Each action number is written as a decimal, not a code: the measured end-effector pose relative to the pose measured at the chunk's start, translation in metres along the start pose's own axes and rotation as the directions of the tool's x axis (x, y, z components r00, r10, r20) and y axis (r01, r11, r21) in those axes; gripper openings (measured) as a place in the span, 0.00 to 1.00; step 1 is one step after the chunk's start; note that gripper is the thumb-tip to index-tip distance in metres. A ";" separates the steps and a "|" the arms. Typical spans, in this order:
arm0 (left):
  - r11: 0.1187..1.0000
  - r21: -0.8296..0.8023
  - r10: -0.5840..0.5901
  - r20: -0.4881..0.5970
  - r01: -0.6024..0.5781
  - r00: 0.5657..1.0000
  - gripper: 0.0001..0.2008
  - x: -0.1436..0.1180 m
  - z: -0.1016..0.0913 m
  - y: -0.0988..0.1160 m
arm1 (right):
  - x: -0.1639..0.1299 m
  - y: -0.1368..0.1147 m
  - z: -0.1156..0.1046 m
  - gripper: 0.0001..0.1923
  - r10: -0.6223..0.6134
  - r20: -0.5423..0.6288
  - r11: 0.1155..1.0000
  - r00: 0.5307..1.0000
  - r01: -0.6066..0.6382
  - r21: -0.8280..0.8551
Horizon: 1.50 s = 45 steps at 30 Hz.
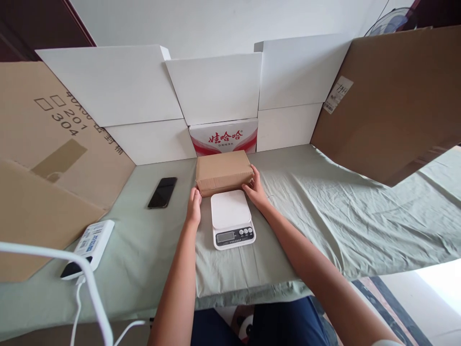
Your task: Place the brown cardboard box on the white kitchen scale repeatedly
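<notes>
A closed brown cardboard box [224,169] lies just behind a white digital kitchen scale [230,211]. My left hand [194,205] presses against the box's near left corner, its fingers partly hidden by the box side. At the right end, my right hand [256,188] grips the box, thumb on the front face and fingers along the side. Between my forearms, the scale faces me with its display and buttons at the near edge. Its plate bears nothing. Whether the box is lifted or rests on the cloth, I cannot tell.
A black phone [162,192] lies left of the box. Farther left are a white power bank-like device [90,247] and a white cable [54,251]. White boxes [216,89] line the back; large cardboard panels [392,101] flank the green tablecloth [306,192].
</notes>
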<state>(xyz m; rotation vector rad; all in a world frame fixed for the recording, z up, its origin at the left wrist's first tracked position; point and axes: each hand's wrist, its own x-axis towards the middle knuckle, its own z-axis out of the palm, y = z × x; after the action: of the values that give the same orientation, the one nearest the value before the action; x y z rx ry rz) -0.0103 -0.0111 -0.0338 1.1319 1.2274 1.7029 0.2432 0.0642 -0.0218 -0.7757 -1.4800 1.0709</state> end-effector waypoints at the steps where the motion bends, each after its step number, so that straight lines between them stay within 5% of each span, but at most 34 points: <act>1: 1.000 -0.014 -0.014 -0.008 0.014 1.000 0.34 0.000 0.000 0.001 | 0.001 0.001 0.000 0.47 0.000 -0.006 1.000 1.000 0.000 -0.006; 10: 0.999 -0.035 -0.016 0.003 0.016 1.000 0.32 -0.001 0.003 0.008 | 0.001 -0.002 0.001 0.48 0.037 -0.031 0.998 0.999 -0.038 -0.041; 31: 0.995 -0.063 -0.076 -0.029 0.074 0.997 0.43 -0.001 0.000 0.009 | -0.001 -0.007 0.005 0.46 0.007 -0.059 0.999 0.998 -0.010 -0.048; 39: 0.987 -0.124 0.100 -0.018 -0.102 0.995 0.41 -0.016 0.007 0.036 | -0.018 -0.017 0.002 0.43 -0.221 -0.161 0.959 0.962 0.185 -0.213; 45: 0.978 -0.062 0.199 -0.044 -0.201 0.979 0.44 -0.046 0.008 0.049 | -0.043 -0.035 0.000 0.44 -0.225 -0.169 0.963 0.960 0.192 -0.191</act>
<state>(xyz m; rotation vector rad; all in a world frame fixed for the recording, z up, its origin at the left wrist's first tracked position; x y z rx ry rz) 0.0095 -0.0634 0.0043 1.2223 1.1011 1.9083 0.2548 0.0121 -0.0062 -0.7983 -1.4676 0.6961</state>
